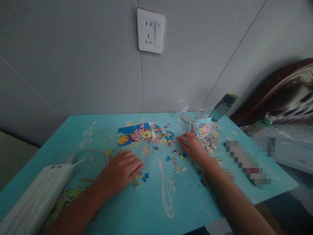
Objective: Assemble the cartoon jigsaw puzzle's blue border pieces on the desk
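My left hand (124,168) rests on the tabletop with its fingers curled and pressed together; whatever lies under them is hidden. Next to its thumb is a small cluster of jigsaw pieces (140,180). Thumb and fingers of my right hand (192,146) come together in a pinch at the right edge of a jigsaw pile (166,135); anything between the fingertips is too small to make out. Left of that pile lies a blue cartoon picture card (134,133). Several loose jigsaw pieces (179,158) are scattered below my right hand.
A cartoon-printed tub (200,126) stands beyond my right hand, with more pieces (210,143) beside it. A dark bottle (223,106) leans behind. At the left are a white power strip (46,182) and its cable. The turquoise table (151,209) meets a grey wall.
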A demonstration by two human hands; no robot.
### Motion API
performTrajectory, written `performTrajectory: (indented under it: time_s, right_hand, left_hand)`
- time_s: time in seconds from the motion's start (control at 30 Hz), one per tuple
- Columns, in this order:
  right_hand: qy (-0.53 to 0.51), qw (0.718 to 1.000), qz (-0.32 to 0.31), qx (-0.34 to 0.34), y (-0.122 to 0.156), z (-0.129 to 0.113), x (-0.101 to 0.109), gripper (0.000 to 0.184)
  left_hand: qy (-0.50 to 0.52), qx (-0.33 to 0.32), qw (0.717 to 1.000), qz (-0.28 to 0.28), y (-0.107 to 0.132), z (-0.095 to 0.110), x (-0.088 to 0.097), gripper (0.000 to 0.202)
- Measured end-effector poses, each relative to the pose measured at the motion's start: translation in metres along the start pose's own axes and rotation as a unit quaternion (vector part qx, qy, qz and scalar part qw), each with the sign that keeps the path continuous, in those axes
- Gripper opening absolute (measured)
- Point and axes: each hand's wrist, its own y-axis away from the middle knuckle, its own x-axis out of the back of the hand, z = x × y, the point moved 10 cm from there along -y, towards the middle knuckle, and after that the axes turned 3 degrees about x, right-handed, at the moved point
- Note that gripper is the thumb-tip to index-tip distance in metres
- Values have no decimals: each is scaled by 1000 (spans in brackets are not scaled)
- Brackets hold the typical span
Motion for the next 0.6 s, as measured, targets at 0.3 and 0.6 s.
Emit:
performTrajectory:
  time_s: [0.3,0.6]
  right_hand:
    - [-58,998,-15,3,-3,-5,-24,25]
    - [-86,996,-23,-27,-5,-5,-24,13]
  left_hand:
    - [-3,0,1000,4,0,0,-1,21]
    - [-2,-2,1000,13,-3,4,3,23]
